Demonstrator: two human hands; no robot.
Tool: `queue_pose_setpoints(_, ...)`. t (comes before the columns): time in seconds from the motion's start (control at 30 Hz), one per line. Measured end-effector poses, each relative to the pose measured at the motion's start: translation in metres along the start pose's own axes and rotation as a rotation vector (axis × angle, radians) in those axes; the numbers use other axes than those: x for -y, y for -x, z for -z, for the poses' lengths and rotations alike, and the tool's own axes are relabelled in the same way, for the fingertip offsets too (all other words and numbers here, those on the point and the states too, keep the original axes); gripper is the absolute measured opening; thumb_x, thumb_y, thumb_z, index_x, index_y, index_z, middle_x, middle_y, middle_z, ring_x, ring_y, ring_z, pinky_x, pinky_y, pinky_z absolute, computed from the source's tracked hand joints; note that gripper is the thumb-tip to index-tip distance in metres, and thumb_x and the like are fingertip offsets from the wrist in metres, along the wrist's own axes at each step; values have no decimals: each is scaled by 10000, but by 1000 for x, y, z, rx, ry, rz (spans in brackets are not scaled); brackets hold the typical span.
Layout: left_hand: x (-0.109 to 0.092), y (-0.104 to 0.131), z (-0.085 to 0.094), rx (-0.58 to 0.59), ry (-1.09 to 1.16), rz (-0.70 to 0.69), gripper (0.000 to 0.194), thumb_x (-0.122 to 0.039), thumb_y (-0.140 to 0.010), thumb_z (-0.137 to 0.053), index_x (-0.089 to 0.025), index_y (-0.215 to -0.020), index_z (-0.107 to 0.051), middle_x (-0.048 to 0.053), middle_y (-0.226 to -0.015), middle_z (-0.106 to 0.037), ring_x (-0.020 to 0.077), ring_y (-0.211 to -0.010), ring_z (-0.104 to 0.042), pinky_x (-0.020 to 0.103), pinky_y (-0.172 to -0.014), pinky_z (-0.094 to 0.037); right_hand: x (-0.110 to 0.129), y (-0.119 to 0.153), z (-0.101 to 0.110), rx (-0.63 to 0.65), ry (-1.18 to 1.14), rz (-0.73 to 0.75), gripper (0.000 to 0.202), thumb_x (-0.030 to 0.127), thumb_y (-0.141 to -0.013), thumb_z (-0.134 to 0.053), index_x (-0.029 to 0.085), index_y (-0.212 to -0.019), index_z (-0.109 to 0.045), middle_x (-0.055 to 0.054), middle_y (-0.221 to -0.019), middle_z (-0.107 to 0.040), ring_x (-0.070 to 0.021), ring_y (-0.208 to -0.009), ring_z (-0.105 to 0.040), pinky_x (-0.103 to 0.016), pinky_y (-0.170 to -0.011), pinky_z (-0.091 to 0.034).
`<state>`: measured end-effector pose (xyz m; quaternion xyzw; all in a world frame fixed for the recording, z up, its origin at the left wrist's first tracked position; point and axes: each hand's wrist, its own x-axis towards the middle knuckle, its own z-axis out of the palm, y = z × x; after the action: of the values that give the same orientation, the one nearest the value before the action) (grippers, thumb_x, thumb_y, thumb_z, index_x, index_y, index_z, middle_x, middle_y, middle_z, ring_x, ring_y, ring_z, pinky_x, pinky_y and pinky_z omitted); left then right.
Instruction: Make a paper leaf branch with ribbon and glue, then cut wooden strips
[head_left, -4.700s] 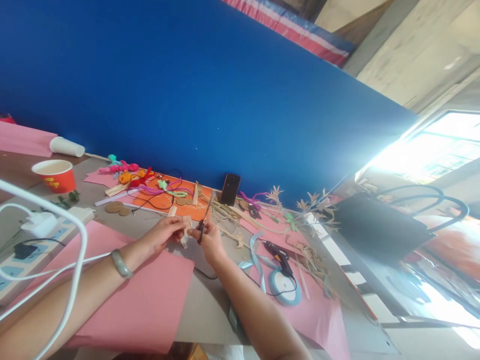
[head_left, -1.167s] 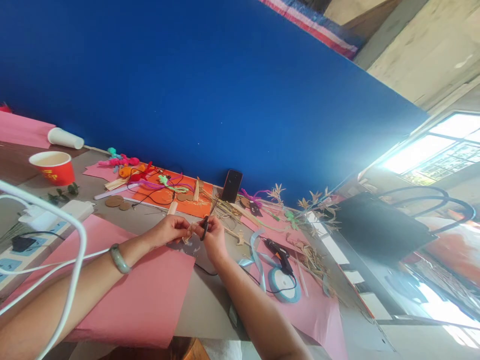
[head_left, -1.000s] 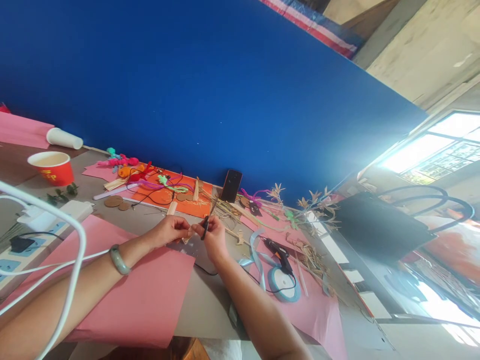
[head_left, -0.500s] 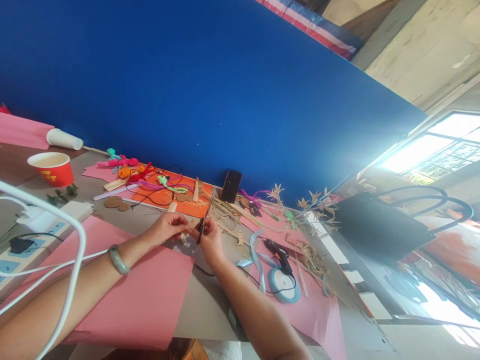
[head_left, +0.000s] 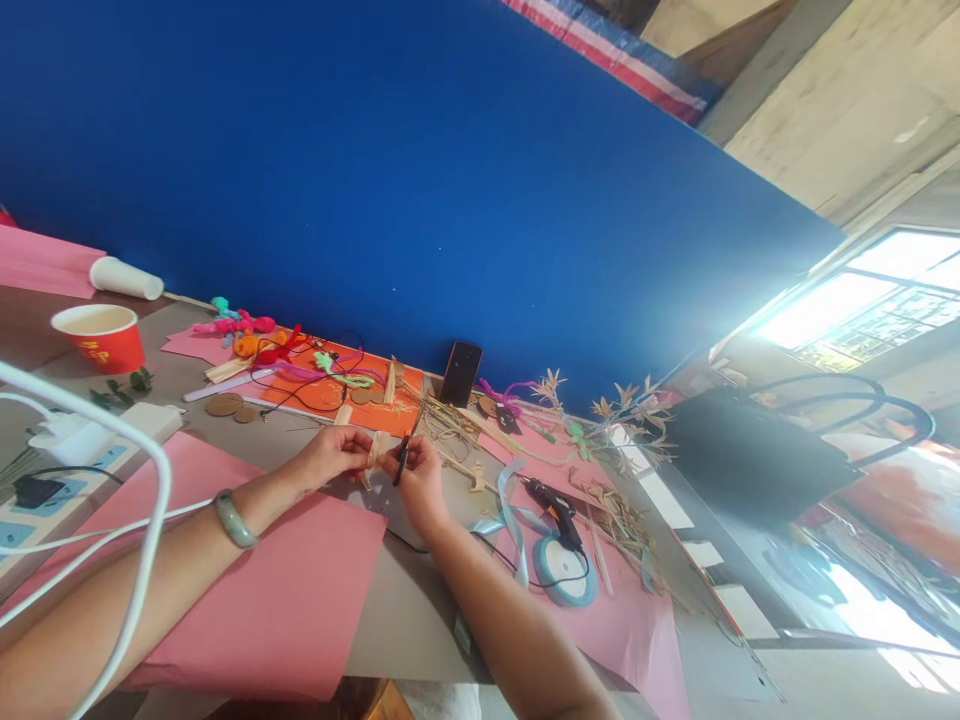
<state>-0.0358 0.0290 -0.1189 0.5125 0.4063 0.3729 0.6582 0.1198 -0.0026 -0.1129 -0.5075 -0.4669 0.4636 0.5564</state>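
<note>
My left hand [head_left: 337, 456], with a jade-coloured bangle on the wrist, pinches a pale tan strip [head_left: 379, 446] that looks like dried husk. Close by on the right, my right hand [head_left: 423, 482] is wrapped round black-handled scissors [head_left: 403, 460], their blades pointing up and away from me. The fingertips of both hands meet at the strip. Beneath and left of them lies a large pink sheet [head_left: 262, 590]. Just beyond the hands, an orange sheet [head_left: 401, 420] carries pale scraps and brown discs.
A glue gun [head_left: 555, 510] and a blue ribbon roll [head_left: 564, 572] lie to the right. Behind, a phone [head_left: 460, 373] leans on the blue panel [head_left: 375, 150]. At left are a red paper cup [head_left: 112, 345], a power strip [head_left: 90, 500] and a white cable [head_left: 154, 520] crossing my forearm.
The pale strip has turned and now stands more upright between my fingertips. Both hands stay in nearly the same place, and the view has shifted slightly.
</note>
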Motion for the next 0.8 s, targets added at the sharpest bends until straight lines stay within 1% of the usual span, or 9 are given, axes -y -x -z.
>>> queue_pose_setpoints(0.1, 2, -1, 0, -2, 46, 4, 312, -310, -587, -776, -134, -742, -571, -19, -571, -611, 92, -501, -564, 204, -496, -453, 0, 2, -3, 14, -2, 6, 324, 247, -542, -754, 210, -687, -467, 50, -626, -565, -91, -520, -477, -207, -481, -370)
queue_pose_setpoints(0.2, 3, -1, 0, 1, 46, 9, 302, -317, -599, -769, -128, -761, -599, -3, -599, -621, 105, -534, -586, 226, -536, -479, 3, 2, -2, 10, 6, -4, 302, 235, -555, -732, 211, -687, -461, 52, -614, -557, -87, -510, -470, -202, -473, -371)
queue_pose_setpoints(0.37, -3, 3, -1, 12, 13, 25, 260, -300, -599, -745, -126, -743, -617, -7, -588, -608, 112, -533, -589, 230, -543, -480, 6, -1, 3, -1, 27, -1, 272, 202, -561, -706, 205, -691, -468, 58, -595, -548, -76, -491, -453, -190, -456, -345)
queue_pose_setpoints(0.47, -10, 7, -2, 53, -28, 35, 239, -324, -624, -713, -132, -722, -611, 2, -564, -605, 123, -536, -592, 219, -520, -461, 6, -1, 3, 9, 34, -4, 294, 220, -560, -720, 207, -698, -461, 55, -602, -559, -81, -499, -473, -193, -464, -359)
queue_pose_setpoints(0.57, -14, 8, -4, 86, -108, 11, 291, -404, -662, -689, -127, -718, -615, 7, -546, -592, 102, -474, -538, 190, -436, -388, 4, 1, 1, 50, 33, -11, 335, 255, -555, -745, 211, -693, -443, 63, -583, -547, -80, -488, -471, -195, -461, -364)
queue_pose_setpoints(0.67, -12, 7, -3, 34, -186, -6, 373, -487, -684, -668, -120, -678, -606, -4, -492, -550, 78, -414, -461, 180, -387, -324, 4, 2, -2, 80, 15, -5, 385, 287, -535, -777, 213, -681, -429, 76, -559, -520, -70, -469, -445, -187, -444, -346)
queue_pose_setpoints(0.8, -7, 4, -2, -22, -138, -58, 399, -515, -690, -668, -123, -659, -597, -11, -490, -538, 72, -421, -446, 186, -408, -348, 5, 3, -2, 53, -11, -14, 419, 324, -521, -808, 210, -681, -438, 73, -562, -534, -71, -469, -454, -187, -445, -355)
